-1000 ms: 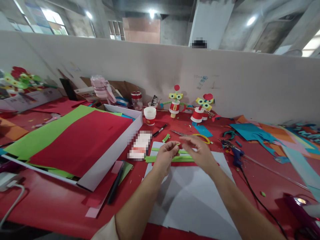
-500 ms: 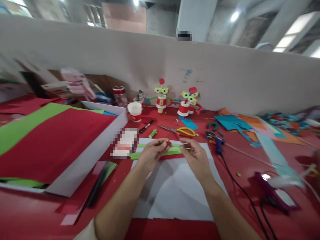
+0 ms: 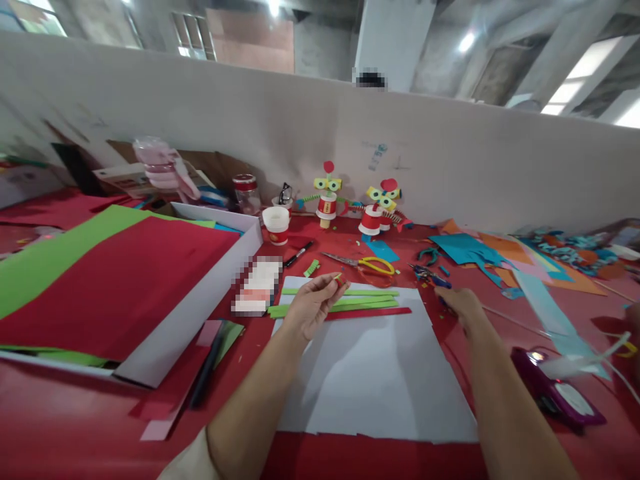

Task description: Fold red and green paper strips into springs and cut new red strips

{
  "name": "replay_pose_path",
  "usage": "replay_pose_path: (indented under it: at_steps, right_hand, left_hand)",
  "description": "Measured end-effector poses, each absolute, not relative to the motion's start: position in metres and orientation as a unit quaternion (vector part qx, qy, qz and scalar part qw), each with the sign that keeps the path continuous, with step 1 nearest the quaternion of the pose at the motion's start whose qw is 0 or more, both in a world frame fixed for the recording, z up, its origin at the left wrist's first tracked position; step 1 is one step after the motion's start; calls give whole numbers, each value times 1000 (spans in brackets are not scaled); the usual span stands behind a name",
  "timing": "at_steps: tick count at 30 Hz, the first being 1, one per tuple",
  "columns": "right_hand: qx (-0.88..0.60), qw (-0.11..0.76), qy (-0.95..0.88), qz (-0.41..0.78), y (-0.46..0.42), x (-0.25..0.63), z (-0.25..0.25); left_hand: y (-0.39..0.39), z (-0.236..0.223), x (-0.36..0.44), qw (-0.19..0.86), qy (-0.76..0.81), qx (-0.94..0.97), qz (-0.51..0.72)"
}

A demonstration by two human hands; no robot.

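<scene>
Left hand (image 3: pixel 311 307) holds a small red paper piece (image 3: pixel 340 279), yellowish at its edge, between thumb and fingers, over the green strips (image 3: pixel 370 305) and red strip (image 3: pixel 383 313) lying on the white sheet (image 3: pixel 370 380) beneath it. Right hand (image 3: pixel 461 307), well to its right, is at the blue glue gun (image 3: pixel 440 281); I cannot tell whether its fingers are closed around the handle. A light, level pinch should serve best, keeping the piece uncrushed, while a grip low on the gun's handle seems safest. Left wrist bends with fingertips raised; right arm extends forward, back of the hand uppermost
</scene>
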State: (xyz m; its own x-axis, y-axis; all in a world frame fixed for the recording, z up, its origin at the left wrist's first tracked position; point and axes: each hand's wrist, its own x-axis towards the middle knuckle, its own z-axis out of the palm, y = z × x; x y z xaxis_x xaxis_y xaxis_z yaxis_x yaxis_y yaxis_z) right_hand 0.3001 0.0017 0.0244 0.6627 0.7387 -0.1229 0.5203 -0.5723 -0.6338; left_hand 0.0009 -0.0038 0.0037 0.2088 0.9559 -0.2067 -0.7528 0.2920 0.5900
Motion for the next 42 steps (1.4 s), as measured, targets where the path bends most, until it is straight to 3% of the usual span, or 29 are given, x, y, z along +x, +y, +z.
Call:
replay_pose_path:
  at_steps: [5,10,12,24,42]
  right_hand:
    - [-771,402,-393,299,-6,264,42]
    - [-518,546,-461,470,-34,198,55]
    - [-464,556,-482,493,-43,182,53]
    - [-466,576,-580,339,-55,177,28]
    - [-470,506,-683,235,-64,175,27]
  left_hand:
    - [0,5,-4,749,266,165,584]
    - [2,2,-6,740,242,178,601]
    - [2,1,-6,736,235,184,607]
    - [-1,8,-7,682,242,216,656]
    - [-1,6,-7,661,231,258,666]
